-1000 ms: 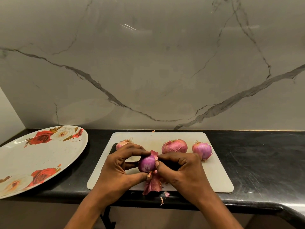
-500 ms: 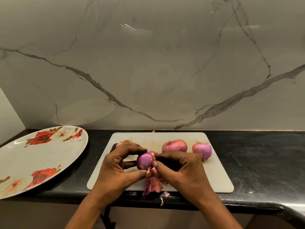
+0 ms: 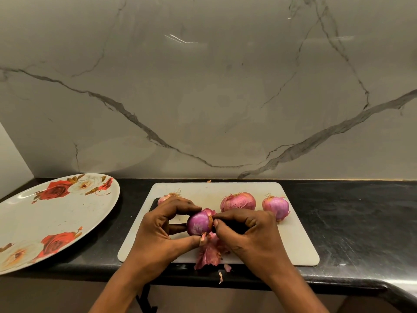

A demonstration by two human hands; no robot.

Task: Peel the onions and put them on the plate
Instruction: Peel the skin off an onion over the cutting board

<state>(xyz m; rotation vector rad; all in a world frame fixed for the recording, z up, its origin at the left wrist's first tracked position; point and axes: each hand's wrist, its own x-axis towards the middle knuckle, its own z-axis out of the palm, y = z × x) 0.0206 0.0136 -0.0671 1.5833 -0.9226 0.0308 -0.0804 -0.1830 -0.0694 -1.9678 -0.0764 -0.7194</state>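
My left hand (image 3: 160, 231) grips a shiny purple onion (image 3: 198, 223) between thumb and fingers, above the white cutting board (image 3: 300, 242). My right hand (image 3: 248, 233) pinches a flap of dry skin at the onion's right end. Loose peel (image 3: 208, 256) lies on the board's front edge under the hands. Two unpeeled onions sit further back on the board, one (image 3: 238, 201) in the middle and one (image 3: 276, 206) to its right. A third (image 3: 165, 197) peeks out behind my left hand. The white plate with red roses (image 3: 45, 218) lies at the left, with no onion on it.
The black counter (image 3: 361, 222) runs along a marble wall (image 3: 203, 98). Small peel scraps (image 3: 223, 271) lie on the counter's front edge, which curves toward me at the right. The plate overhangs the counter at the left.
The onion has turned in my left hand and shifted slightly left. My right fingers have moved from its lower side up to its right end.
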